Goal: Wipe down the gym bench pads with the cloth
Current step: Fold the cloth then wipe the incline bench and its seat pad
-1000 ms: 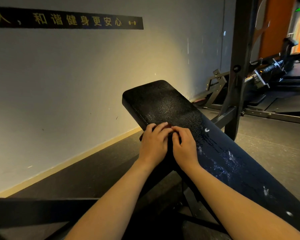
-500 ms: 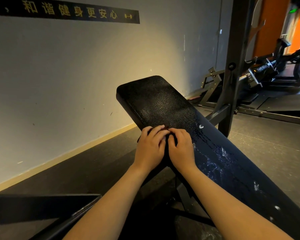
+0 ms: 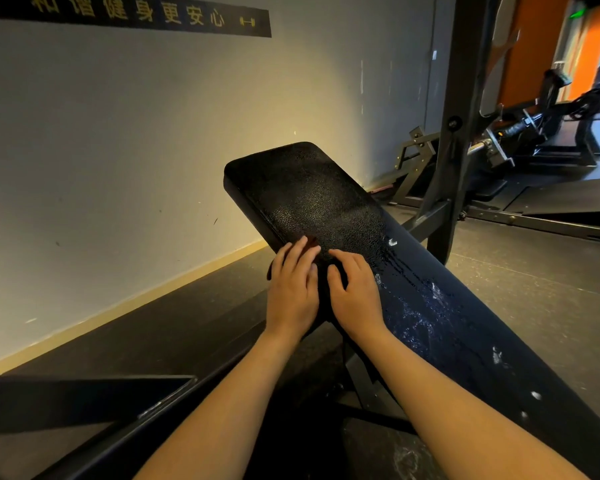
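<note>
The long black bench pad (image 3: 312,202) slopes up from lower right to its rounded far end at centre. Wet streaks and white flecks (image 3: 426,306) cover its lower half. My left hand (image 3: 293,289) lies on the pad's left edge with its fingers fairly straight. Just to its right, my right hand (image 3: 355,289) rests on the pad with arched fingers. A dark cloth (image 3: 323,285) lies under and between both hands and is hard to tell from the pad. A small reddish-brown bit of it (image 3: 313,241) shows at my left fingertips.
A grey wall (image 3: 136,150) with a black lettered strip runs close along the left. A black rack upright (image 3: 461,116) stands just behind the bench on the right, with more gym machines (image 3: 534,133) beyond. A dark frame bar (image 3: 84,400) crosses the lower left over the rubber floor.
My fingertips were touching each other before; now the hands lie slightly apart and my left fingers are stretched further up the pad.
</note>
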Available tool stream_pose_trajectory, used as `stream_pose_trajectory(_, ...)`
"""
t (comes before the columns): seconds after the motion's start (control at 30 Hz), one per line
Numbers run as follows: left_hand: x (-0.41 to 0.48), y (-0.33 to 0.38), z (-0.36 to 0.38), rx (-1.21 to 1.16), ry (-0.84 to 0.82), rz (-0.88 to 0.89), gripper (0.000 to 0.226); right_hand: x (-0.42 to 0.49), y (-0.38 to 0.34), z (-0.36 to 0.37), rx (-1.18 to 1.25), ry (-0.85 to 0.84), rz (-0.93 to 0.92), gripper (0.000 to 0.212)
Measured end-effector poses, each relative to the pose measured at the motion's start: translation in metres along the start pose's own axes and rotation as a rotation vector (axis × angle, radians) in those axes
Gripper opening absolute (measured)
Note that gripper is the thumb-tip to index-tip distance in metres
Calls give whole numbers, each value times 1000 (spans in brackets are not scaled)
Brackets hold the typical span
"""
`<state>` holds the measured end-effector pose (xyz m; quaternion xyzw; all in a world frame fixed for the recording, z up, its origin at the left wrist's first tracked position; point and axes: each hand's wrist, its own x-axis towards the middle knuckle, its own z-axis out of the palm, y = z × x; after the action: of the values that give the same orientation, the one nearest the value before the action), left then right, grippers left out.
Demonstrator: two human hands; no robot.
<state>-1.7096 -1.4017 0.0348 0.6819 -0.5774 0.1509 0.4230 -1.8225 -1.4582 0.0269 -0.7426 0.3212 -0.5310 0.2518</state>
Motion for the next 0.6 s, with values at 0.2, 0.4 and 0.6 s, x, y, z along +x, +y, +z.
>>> stream_pose_trajectory(0.2, 7, 1, -12, 22, -54, 33, 37, -16, 9, -9, -86, -99, -19, 37)
stream_pose_trajectory(0.4, 11, 12, -3, 22, 59, -82, 34, -17, 7, -8, -106, -91, -22, 38)
stream_pose_trajectory(0.6, -15, 17, 6, -1, 24, -51, 34, -21, 4, -16, 19, -69, 20, 34)
